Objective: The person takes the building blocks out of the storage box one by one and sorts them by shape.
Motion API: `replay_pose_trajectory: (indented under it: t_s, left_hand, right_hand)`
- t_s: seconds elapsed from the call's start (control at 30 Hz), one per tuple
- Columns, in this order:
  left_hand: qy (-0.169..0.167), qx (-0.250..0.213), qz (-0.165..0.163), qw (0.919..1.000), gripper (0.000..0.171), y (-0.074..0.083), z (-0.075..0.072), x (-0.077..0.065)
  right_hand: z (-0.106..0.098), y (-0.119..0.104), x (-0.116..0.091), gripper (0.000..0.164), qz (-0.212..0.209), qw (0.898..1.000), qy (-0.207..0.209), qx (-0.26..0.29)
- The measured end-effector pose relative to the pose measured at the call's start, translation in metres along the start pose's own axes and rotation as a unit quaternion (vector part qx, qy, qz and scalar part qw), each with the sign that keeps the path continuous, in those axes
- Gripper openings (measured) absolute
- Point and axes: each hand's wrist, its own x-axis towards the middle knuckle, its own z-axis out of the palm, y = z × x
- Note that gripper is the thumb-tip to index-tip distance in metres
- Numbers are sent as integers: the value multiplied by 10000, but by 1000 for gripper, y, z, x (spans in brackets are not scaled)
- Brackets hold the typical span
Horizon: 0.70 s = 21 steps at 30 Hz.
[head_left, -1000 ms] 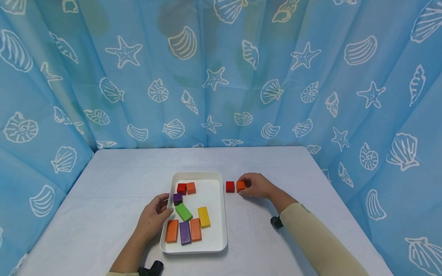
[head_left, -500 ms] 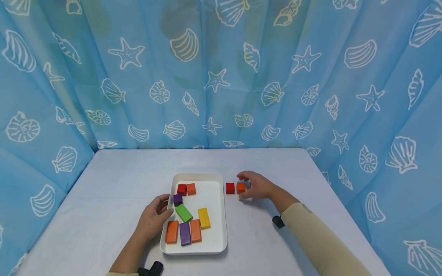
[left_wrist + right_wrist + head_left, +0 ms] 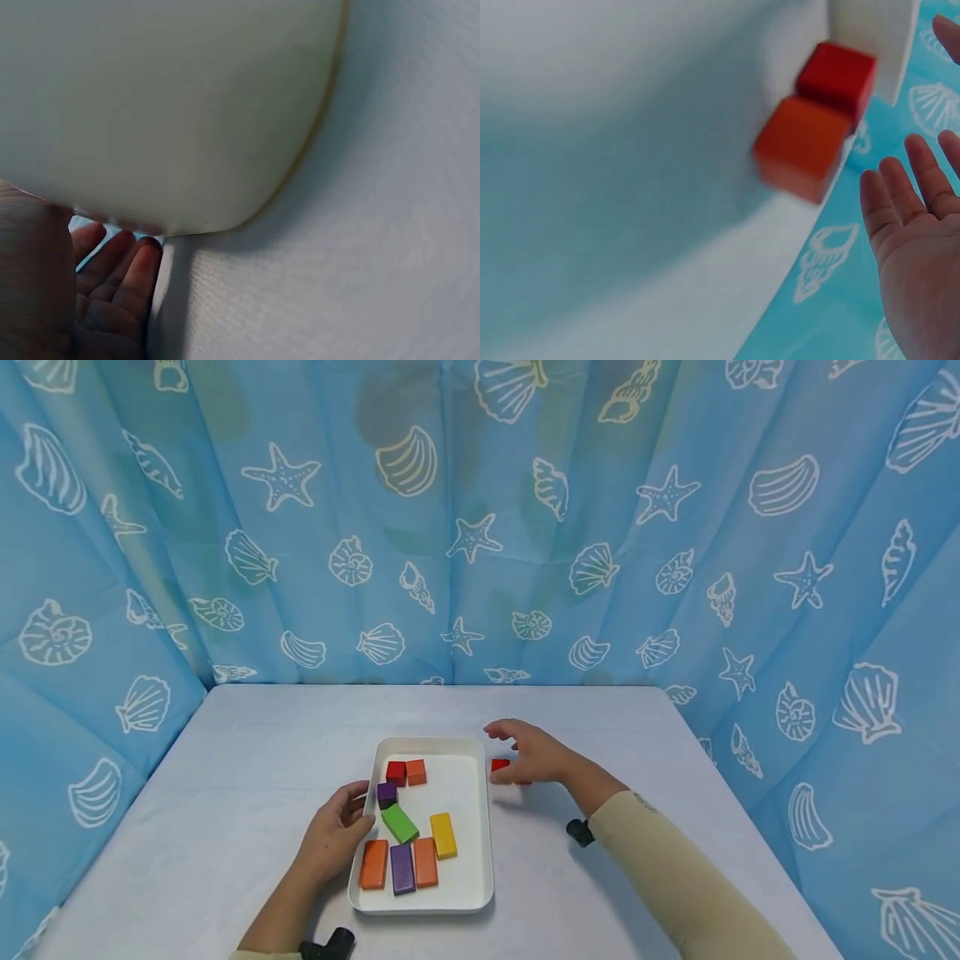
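My left hand [image 3: 332,831] holds the left side of a white tray [image 3: 465,881], thumb over the rim and fingers along the outer wall. The left wrist view has those fingers [image 3: 139,281] beside the tray's wall. Spread and holding nothing, my right hand [image 3: 534,752] hovers over two cubes right of the tray. One is a red cube [image 3: 499,765], partly covered in the head view. The other, an orange cube [image 3: 802,142], is nearly all hidden there by the hand; the right wrist view shows both cubes close together.
Inside the tray lie a red cube [image 3: 396,772], an orange cube [image 3: 416,772], a purple cube [image 3: 386,793], and green [image 3: 400,822], yellow [image 3: 443,835], purple [image 3: 402,868] and orange blocks [image 3: 425,862]. A blue shell-print curtain [image 3: 450,568] stands behind the white table [image 3: 300,718].
My right hand has let go of the orange cube beside the red one, opened, and moved left above both cubes. The left hand and tray stay in place.
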Motion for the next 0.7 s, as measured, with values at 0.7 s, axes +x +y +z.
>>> replay_pose_trajectory:
  t_s: [0.7]
  left_hand:
    - [-66, -85, -105, 9999, 58, 1, -1, -1]
  right_hand:
    - [44, -83, 55, 72, -472, 9942, -913, -317]
